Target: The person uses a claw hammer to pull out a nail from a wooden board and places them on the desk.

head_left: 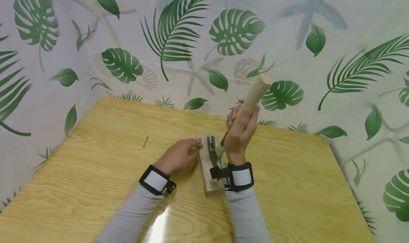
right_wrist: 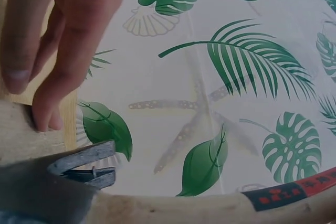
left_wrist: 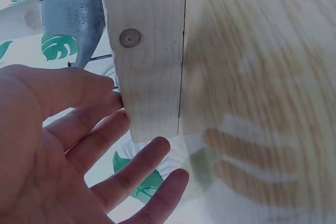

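My right hand (head_left: 241, 129) grips the wooden handle of a claw hammer (head_left: 254, 95), which slants up and away. The hammer's metal head lies low over a wooden block (head_left: 207, 182). Between the claw and the block, a thin nail (left_wrist: 100, 57) shows in the left wrist view. The right wrist view also has the nail in the claw's slot. At the block's far left corner, my left hand (head_left: 180, 154) touches the wood with its thumb and nearest fingertips. Its outer two fingers (left_wrist: 136, 174) extend loosely past the block's end.
A loose nail (head_left: 145, 142) lies to the left on the wood-grain table (head_left: 112, 157). Behind the table hangs a leaf-patterned cloth (head_left: 179, 90). A round mark (left_wrist: 130, 38) shows on the block's side. Both wrists wear black straps with small cameras.
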Demonstrator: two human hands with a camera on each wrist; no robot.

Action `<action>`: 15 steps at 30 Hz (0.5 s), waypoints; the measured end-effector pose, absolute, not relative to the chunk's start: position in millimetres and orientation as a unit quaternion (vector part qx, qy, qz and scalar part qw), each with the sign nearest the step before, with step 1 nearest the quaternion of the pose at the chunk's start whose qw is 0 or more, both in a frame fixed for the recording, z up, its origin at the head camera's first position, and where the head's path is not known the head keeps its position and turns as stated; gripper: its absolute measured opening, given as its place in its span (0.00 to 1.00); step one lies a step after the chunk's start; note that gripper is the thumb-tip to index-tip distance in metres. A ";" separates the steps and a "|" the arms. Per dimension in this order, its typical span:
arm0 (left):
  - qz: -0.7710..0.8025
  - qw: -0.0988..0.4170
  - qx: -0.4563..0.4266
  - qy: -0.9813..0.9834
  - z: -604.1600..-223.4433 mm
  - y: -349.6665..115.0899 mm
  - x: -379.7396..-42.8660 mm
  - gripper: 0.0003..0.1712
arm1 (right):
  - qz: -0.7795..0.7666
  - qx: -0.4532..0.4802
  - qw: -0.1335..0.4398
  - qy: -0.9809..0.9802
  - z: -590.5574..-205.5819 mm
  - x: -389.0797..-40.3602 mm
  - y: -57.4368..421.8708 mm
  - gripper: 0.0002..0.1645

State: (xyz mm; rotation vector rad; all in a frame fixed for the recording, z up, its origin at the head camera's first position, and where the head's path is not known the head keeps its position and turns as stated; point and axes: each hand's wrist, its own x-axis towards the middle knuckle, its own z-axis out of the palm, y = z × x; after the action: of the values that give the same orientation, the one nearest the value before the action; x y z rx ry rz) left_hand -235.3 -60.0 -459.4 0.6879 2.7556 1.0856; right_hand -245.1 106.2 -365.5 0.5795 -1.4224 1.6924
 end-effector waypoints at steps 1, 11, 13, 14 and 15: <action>0.356 0.052 0.225 0.905 -458.6 -60.3 -235.2 0.18 | 0.676 0.232 0.417 -0.562 -366.0 -243.1 105.7 0.19; 0.349 0.056 0.229 0.907 -461.1 -58.0 -236.2 0.19 | 0.702 0.223 0.451 -0.503 -365.0 -217.9 109.7 0.13; 0.343 0.051 0.232 0.909 -460.6 -57.6 -236.5 0.19 | 0.700 0.230 0.463 -0.492 -362.4 -213.4 110.9 0.11; 0.339 0.050 0.234 0.910 -460.4 -57.5 -236.4 0.19 | 0.698 0.232 0.469 -0.489 -360.9 -211.4 111.5 0.10; 0.337 0.049 0.235 0.910 -460.3 -57.5 -236.1 0.19 | 0.697 0.234 0.473 -0.486 -359.8 -210.0 112.2 0.09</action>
State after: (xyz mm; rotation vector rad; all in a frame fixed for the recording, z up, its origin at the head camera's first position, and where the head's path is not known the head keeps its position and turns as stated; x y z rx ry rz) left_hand -236.1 -57.5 -460.3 0.7159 2.7741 1.0260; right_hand -210.0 112.2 -359.8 0.5718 -1.1906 1.7050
